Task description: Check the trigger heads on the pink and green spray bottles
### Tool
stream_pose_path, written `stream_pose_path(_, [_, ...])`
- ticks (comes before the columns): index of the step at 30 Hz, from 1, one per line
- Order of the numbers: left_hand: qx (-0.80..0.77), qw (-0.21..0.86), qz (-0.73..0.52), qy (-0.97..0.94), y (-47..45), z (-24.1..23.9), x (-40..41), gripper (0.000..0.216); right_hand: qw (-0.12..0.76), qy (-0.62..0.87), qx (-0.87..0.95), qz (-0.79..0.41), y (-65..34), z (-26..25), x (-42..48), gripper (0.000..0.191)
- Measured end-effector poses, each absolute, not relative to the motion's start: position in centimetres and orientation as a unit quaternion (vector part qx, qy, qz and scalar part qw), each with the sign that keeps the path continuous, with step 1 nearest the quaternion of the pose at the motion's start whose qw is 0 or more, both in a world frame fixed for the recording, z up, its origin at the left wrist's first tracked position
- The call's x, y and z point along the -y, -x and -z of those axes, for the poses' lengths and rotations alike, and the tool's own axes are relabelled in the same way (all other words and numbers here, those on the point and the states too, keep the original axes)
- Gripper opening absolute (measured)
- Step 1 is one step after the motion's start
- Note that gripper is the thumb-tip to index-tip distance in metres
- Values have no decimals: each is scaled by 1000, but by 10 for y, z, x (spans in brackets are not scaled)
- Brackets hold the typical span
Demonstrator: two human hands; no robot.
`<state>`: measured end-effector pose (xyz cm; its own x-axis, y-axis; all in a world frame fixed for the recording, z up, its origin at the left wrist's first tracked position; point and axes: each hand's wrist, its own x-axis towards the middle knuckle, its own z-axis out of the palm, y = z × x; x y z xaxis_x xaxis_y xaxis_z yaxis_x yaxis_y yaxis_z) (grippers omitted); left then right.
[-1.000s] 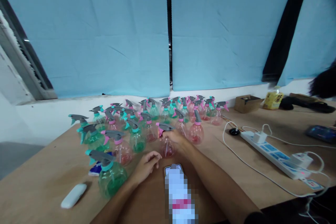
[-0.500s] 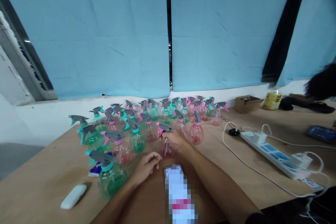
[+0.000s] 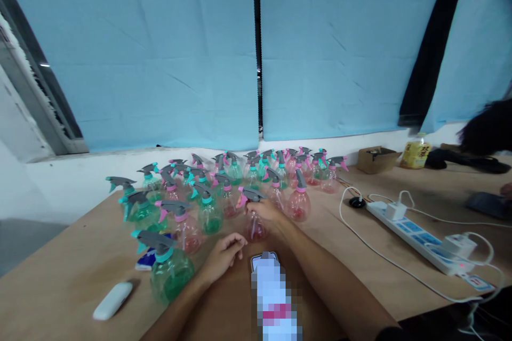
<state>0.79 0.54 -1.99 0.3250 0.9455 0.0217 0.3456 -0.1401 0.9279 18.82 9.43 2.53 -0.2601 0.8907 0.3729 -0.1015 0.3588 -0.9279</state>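
Note:
Several small spray bottles, pink and green with grey trigger heads, stand crowded on a wooden table [image 3: 72, 277]. My right hand [image 3: 267, 212] is closed around the neck of a pink spray bottle [image 3: 254, 226] at the front of the group, just under its grey trigger head. My left hand [image 3: 223, 253] rests on the table beside it with fingers loosely curled and nothing visible in them. A green spray bottle [image 3: 168, 269] stands just left of my left hand. A phone [image 3: 264, 259] lies between my forearms.
A white oblong object [image 3: 112, 301] lies near the front left edge. A white power strip [image 3: 420, 234] with plugs and cables runs along the right. A small cardboard box [image 3: 377, 158] and a yellow bottle [image 3: 416, 153] sit at the back right. Another person's dark hair [image 3: 486, 129] shows at far right.
My hands have stayed almost where they were, the right still gripping the pink bottle. The view has shifted slightly, and the person at far right has moved a little.

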Motion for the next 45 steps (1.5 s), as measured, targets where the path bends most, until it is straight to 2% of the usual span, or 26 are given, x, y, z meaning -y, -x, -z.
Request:
stream_pose_path(11, [-481,449,-334,-675,-8,17,-5,31,534,258,646,-481,-185,-18,-100,13])
stream_pose_path(14, [-479,447,-336,-677,-9,17,-5,31,546,317,648,-426,-183,-12,-106,10])
stream_pose_path(16, [-478,446,-336,-678,-9,16,-5,31,576,333,646,-374,-181,-9,-107,15])
stream_pose_path(20, [-488,443,-326,-678,-8,15,-5,33,640,333,643,-257,-176,-1,-104,40])
stream_pose_path(23, [-488,441,-323,-681,-7,17,-6,34,620,359,669,-198,-176,8,-105,62])
stream_pose_path(25, [-486,436,-324,-685,-6,19,-6,34,605,364,689,-165,-176,14,-109,69])
stream_pose_path(31, [-481,434,-324,-690,-7,16,-5,33,574,419,702,-42,-175,23,-116,60])
stream_pose_path(36, [-487,440,-312,-688,-9,14,-4,35,572,434,693,-63,-170,30,-118,68])
stream_pose_path(45, [-483,445,-321,-682,-11,12,-1,32,592,353,710,-143,-165,44,-123,78])
